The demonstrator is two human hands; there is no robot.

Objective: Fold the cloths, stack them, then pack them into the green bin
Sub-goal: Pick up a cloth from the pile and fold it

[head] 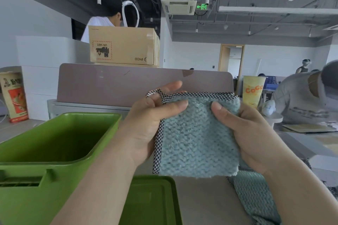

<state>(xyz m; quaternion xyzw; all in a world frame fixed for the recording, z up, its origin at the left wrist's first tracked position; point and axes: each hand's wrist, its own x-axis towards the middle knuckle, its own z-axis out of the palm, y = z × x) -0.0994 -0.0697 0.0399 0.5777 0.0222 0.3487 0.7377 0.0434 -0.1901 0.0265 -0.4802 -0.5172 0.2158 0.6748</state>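
Two bare hands hold a folded blue-green knitted cloth (198, 139) upright in mid-air, at the centre of the view. Left hand (150, 124), at 9 o'clock of the cloth, grips its left edge: thumb pressed on the near face, fingers behind, with one finger passed through the checked hanging loop (158, 93) at the cloth's upper left corner. Right hand (250, 133), at 3 o'clock of the cloth, grips the right edge in the same manner, thumb on the near face and fingers hidden behind. Black-and-white checked trim (158, 148) runs along the top and left edges of the cloth; the lower edge is a plain fold without trim.

Green bin (60, 153), open, stands on the grey table (201, 201) at 8 o'clock of the held cloth, well apart from it; no cloth shows in the visible part of its interior. Green lid (153, 201) lies flat on the table at 6 o'clock, just beside the bin. Second cloth (256, 199) of the same knit and trim lies on the table at 5 o'clock, partly hidden under the right forearm; whether it is folded cannot be told.

Background: a mauve desk divider (109, 82) at 12 o'clock, a cardboard box (124, 45) marked PICO above it at 11 o'clock, a yellow drink cup (253, 89) at 2 o'clock, a paper bag (14, 95) at 9 o'clock, and other persons farther off
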